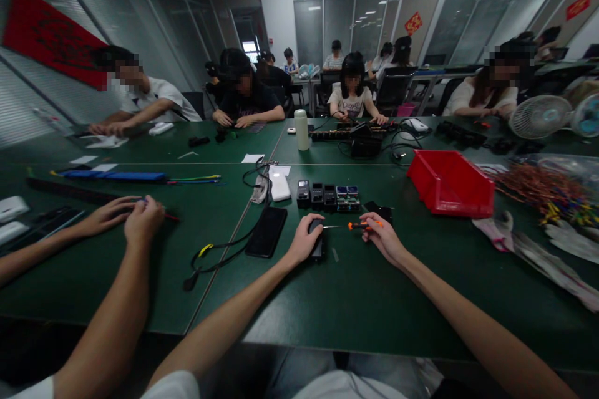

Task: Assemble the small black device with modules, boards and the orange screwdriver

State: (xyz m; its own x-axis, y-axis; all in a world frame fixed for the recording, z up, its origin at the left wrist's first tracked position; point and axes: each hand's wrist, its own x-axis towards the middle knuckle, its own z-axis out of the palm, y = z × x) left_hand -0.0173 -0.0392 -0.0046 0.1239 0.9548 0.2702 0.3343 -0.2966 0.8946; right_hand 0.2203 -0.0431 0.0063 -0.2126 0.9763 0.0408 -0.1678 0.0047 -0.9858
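Note:
My left hand (306,238) is closed around a small black box-shaped device (317,250) on the green table. In my right hand (381,238) is an orange and black screwdriver (358,225), gripped by its handle. Its thin shaft points left, and the tip is at or close to the device's side; contact is too small to make out. Just beyond my hands stands a row of small black modules (317,196), with several others showing green and blue parts (347,197). A flat black piece (380,212) lies behind my right hand.
A black phone (266,232) and a looped black cable (229,242) lie left of me. A red bin (449,184), bundled wires (538,190) and gloves (538,255) are to the right. A pale bottle (301,129) stands ahead. A co-worker's hands (140,218) work at far left.

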